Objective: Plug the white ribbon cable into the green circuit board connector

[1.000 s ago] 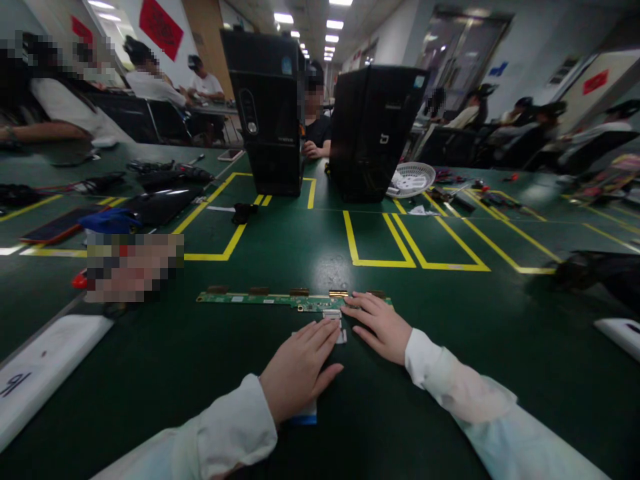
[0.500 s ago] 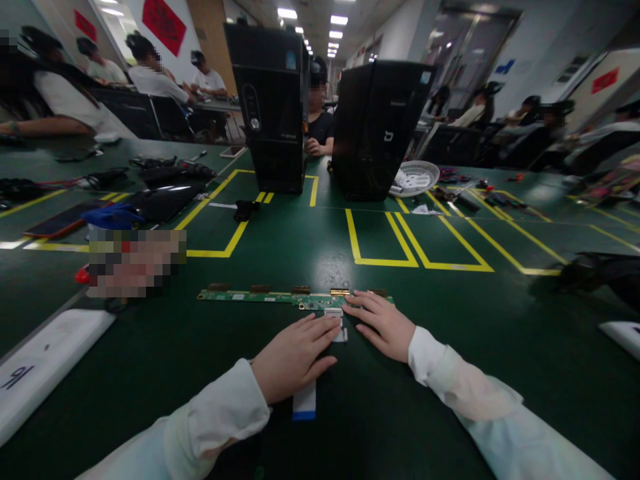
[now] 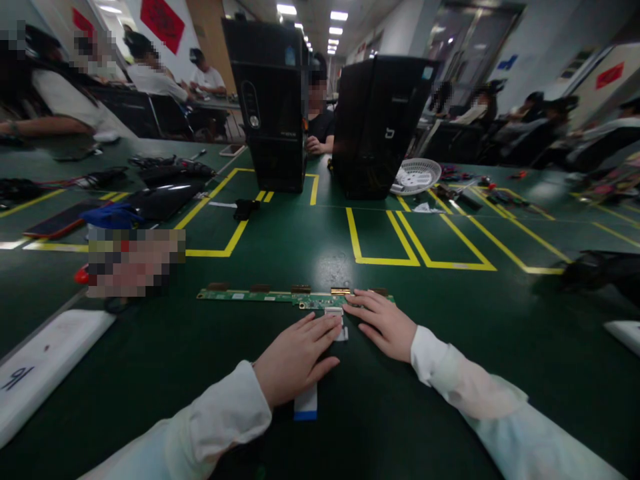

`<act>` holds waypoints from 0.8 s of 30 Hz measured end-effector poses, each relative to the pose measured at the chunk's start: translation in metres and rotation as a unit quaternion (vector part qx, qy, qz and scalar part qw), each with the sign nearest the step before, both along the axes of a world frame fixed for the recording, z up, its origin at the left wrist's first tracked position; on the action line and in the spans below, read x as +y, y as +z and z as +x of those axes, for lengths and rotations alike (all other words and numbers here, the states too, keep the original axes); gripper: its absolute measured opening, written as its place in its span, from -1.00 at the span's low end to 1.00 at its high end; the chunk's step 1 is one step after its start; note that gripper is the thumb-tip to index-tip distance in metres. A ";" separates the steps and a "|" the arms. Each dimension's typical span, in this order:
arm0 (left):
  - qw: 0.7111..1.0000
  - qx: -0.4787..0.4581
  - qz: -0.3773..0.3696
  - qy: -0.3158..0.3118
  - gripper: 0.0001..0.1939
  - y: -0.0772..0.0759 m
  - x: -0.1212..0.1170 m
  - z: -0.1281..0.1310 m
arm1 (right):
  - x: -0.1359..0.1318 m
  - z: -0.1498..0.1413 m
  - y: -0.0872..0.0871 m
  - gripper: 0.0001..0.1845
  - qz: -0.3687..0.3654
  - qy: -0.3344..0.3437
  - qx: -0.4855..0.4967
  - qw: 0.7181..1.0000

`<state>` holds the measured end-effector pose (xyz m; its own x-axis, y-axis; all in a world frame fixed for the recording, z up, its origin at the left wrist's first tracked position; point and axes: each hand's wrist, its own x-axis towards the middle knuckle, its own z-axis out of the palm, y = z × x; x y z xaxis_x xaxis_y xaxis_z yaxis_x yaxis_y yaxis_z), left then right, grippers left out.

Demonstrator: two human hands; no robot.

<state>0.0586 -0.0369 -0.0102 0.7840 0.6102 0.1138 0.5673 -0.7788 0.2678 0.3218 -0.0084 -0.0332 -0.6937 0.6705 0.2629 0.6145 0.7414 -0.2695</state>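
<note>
Fingers [image 3: 320,327] of the left hand [image 3: 295,360] lie flat and spread on a white ribbon cable [image 3: 306,403], pressing it to the table [image 3: 450,347] without gripping; the cable's blue-tipped end shows just behind the palm, and its far end meets a pale connector [image 3: 334,311] on the near edge of a long green circuit board [image 3: 260,296]. The right hand [image 3: 385,325] rests palm down just beside it, fingers extended and released, their tips touching the board's right end. The board lies flat across the table in front of both hands. Beyond it, yellow tape lines [image 3: 380,247] mark boxes on the green surface. Two black computer towers [image 3: 270,100] stand upright farther back, with a white basket [image 3: 417,175] to their right. A white slab [image 3: 45,363] lies at the left edge. Other people sit at the tables behind.
</note>
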 end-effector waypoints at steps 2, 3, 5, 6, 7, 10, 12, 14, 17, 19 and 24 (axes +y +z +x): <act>1.000 0.000 -0.003 -0.010 -0.46 0.002 0.003 -0.002 | 0.000 0.000 0.000 -0.52 0.001 0.001 0.000 1.000; 1.000 0.001 -0.003 -0.015 -0.47 0.004 0.005 -0.003 | 0.000 0.001 0.000 -0.53 0.001 0.002 0.000 1.000; 1.000 0.005 -0.006 -0.021 -0.48 0.006 0.008 -0.005 | 0.001 0.001 0.000 -0.53 0.001 0.003 -0.001 1.000; 1.000 0.007 -0.007 -0.025 -0.48 0.007 0.009 -0.005 | 0.001 0.001 0.000 -0.53 0.001 0.004 -0.002 1.000; 1.000 0.009 -0.008 -0.027 -0.48 0.009 0.010 -0.005 | 0.001 0.001 0.001 -0.53 0.001 0.004 -0.003 1.000; 0.999 0.020 -0.014 -0.024 -0.46 0.012 0.009 -0.006 | 0.001 0.001 0.000 -0.53 0.002 0.006 -0.010 1.000; 0.999 0.026 -0.022 -0.015 -0.43 0.013 0.006 -0.005 | 0.002 0.001 0.000 -0.52 0.003 0.006 -0.013 1.000; 0.999 0.030 -0.029 -0.009 -0.41 0.013 0.003 -0.006 | 0.002 0.001 0.001 -0.52 0.003 0.006 -0.014 1.000; 0.999 0.025 -0.029 -0.002 -0.38 0.009 -0.001 -0.005 | 0.001 0.001 0.002 -0.52 -0.003 0.004 -0.015 1.000; 0.999 0.017 -0.026 0.011 -0.35 0.004 -0.004 -0.005 | 0.000 0.001 0.003 -0.51 -0.009 0.002 -0.015 1.000; 0.999 0.019 -0.023 0.036 -0.32 0.000 -0.007 -0.001 | -0.001 0.001 0.004 -0.51 -0.010 0.002 -0.010 1.000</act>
<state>0.0575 -0.0436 -0.0099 0.7414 0.6689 0.0544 0.6319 -0.7230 0.2793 0.3227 -0.0090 -0.0295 -0.7012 0.6732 0.2349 0.6177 0.7381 -0.2714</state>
